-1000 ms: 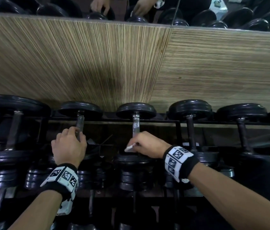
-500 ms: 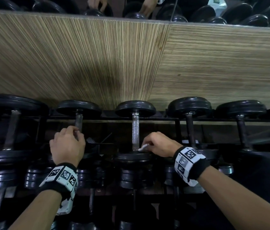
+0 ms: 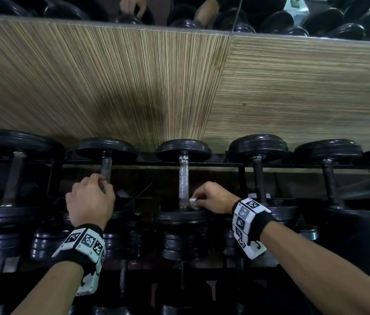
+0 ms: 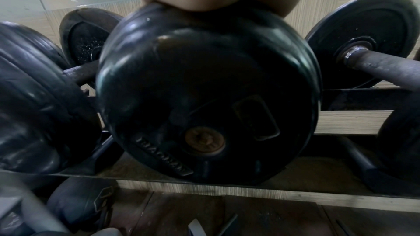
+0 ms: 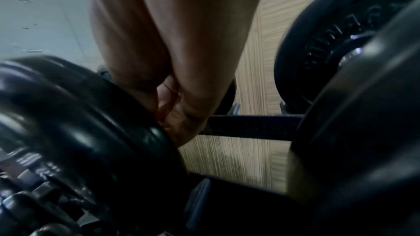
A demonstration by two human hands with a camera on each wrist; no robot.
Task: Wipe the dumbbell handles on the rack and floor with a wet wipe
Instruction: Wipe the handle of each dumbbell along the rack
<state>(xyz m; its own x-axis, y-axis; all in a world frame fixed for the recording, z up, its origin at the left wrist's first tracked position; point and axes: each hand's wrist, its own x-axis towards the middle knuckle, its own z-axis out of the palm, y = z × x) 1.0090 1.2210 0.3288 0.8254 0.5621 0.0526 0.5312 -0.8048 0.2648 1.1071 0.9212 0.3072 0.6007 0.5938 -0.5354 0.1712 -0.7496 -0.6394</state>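
Wet wipe [image 3: 192,200] pinched in right hand [image 3: 213,197] beside handle [image 3: 183,180].

Left hand [image 3: 90,201] knuckles up, fingers curled over and gripping, forearm reaching forward from lower left | right hand [image 3: 213,197] lower and to the right, fingers bunched in a pinch, wrist bent inward, forearm angling in from lower right | both wrists banded, hands well apart

The left hand [image 3: 89,202] covers the near part of its dumbbell handle [image 3: 106,165]. Only a white corner of the wet wipe [image 3: 193,200] shows under the right hand [image 3: 213,197]. The right wrist view is blurred; the wipe cannot be made out there.
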